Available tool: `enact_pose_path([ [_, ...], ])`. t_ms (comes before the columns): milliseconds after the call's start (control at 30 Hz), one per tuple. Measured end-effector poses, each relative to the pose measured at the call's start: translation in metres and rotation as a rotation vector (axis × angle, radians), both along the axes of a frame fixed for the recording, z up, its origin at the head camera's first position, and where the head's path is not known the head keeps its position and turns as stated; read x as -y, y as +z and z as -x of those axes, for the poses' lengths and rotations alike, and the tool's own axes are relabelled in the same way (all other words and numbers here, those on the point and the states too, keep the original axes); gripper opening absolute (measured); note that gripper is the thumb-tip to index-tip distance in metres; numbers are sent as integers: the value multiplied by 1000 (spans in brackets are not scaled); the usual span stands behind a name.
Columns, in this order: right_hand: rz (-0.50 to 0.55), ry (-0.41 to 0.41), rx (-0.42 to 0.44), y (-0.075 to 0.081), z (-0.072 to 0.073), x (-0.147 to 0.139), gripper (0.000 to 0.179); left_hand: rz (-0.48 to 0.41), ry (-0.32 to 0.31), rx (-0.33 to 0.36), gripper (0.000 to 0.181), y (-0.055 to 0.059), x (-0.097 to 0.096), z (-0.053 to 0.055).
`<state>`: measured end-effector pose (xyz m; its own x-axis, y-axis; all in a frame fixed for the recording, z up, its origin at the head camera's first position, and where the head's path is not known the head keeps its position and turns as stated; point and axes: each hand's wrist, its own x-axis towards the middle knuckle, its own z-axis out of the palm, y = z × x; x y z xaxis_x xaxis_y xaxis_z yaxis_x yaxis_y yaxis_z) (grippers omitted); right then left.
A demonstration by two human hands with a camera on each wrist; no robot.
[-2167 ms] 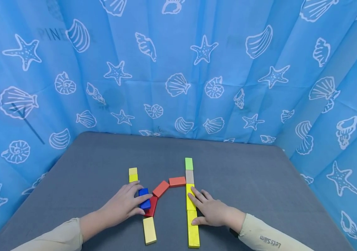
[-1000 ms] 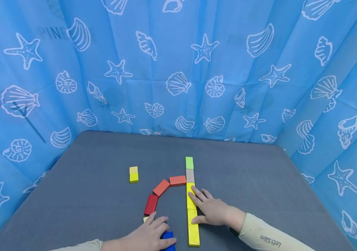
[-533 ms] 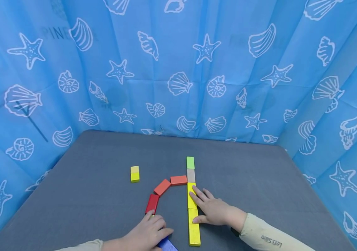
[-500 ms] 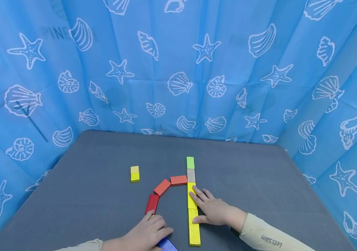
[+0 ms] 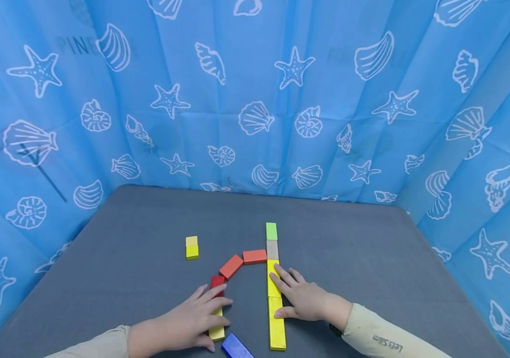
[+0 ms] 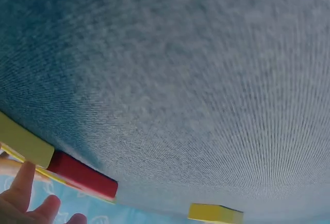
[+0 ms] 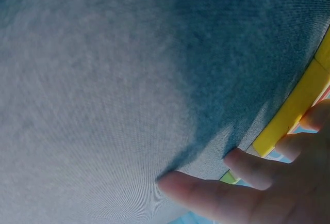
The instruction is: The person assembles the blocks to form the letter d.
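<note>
My left hand lies across a pale yellow block and the lower part of a dark red block, its fingers extended over them. In the left wrist view a fingertip meets the pale yellow block's side, end to end with the red one. Slanted on the table nearby is a blue block, apart from the hand. My right hand rests with spread fingers against two long yellow blocks set in a line. A grey block and a green block continue that line.
Two orange-red blocks curve from the dark red block toward the yellow line. Off to the left sit a small yellow block and a paler one touching it. A blue shell-print curtain hangs behind the grey table.
My left hand carried the blue block toward the near edge, let it go there, then shifted up-left onto the pale yellow and red blocks. My right hand has stayed put.
</note>
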<state>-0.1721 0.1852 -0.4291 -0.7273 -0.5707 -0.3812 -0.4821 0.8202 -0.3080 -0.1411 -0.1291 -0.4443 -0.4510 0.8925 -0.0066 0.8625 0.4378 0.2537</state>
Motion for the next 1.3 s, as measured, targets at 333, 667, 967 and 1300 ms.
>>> enact_pose_path([
  [333, -13, -14, 2, 0, 1, 1, 84, 9, -1, 11, 55, 0, -8, -2],
  [667, -13, -9, -4, -1, 1, 1, 84, -25, 14, 48, 39, -5, -21, -18],
  [967, -17, -16, -7, -1, 1, 1, 84, -29, 70, 4, 39, -6, -21, -21],
  [1300, -28, -29, -10, -3, 1, 2, 86, 28, 112, 37, 48, -3, -28, -22],
])
